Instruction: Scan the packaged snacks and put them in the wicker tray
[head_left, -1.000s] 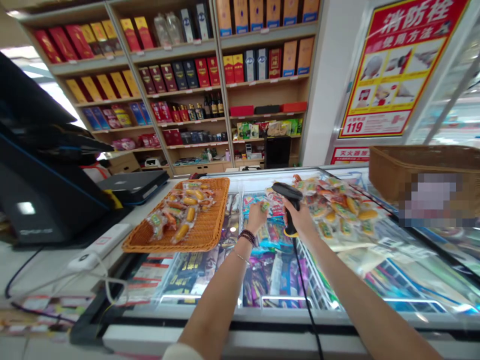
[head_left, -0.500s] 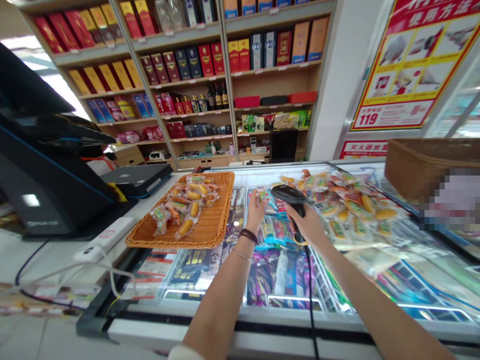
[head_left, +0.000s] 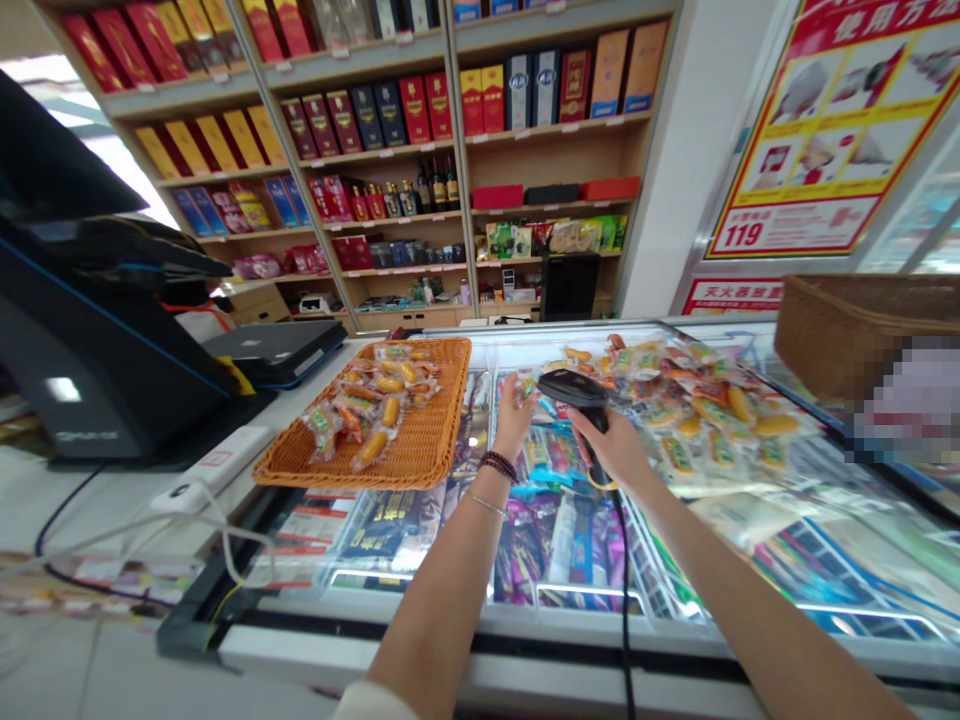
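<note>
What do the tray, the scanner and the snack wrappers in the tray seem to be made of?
Tray: wicker or woven plastic, slightly glossy; the weave shows.
Scanner: probably hard plastic, satin black; smooth rounded shell suggests it.
Wrappers: likely clear, shiny plastic film; it glints and crinkles.

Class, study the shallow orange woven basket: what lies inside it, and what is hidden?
The orange woven basket holds yellow and reddish snacks in clear wrappers. Bare weave shows at its right; the weave beneath the snacks, and any packets underneath, are covered.
</note>
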